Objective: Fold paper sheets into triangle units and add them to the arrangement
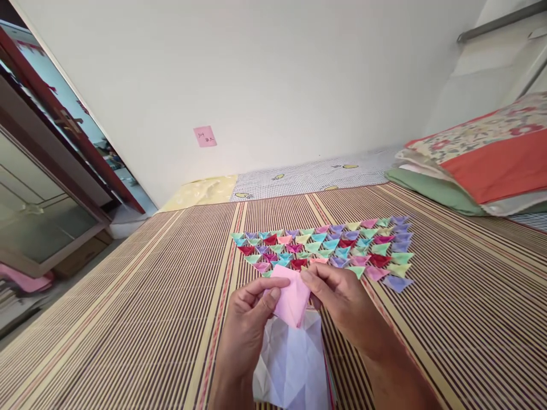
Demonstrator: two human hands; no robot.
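A folded square of pink origami paper [293,299] is held up between my two hands. My left hand [252,304] pinches its left side between thumb and fingers. At its upper right corner, the thumb and fingers of my right hand [335,287] grip the edge. Below the pink paper lies a stack of creased paper sheets [290,359], pale lavender on top, with coloured edges showing on the right. Beyond my hands, rows of small folded paper pieces [314,246] in many colours are spread out; my hands hide some of the nearest ones.
A striped bamboo mat [149,296] covers the surface. Folded bedding [491,154] lies at the far right against the wall. A pink note [205,136] is stuck on the white wall [299,74]. On the left are a doorway and a glass-panelled cabinet [38,199].
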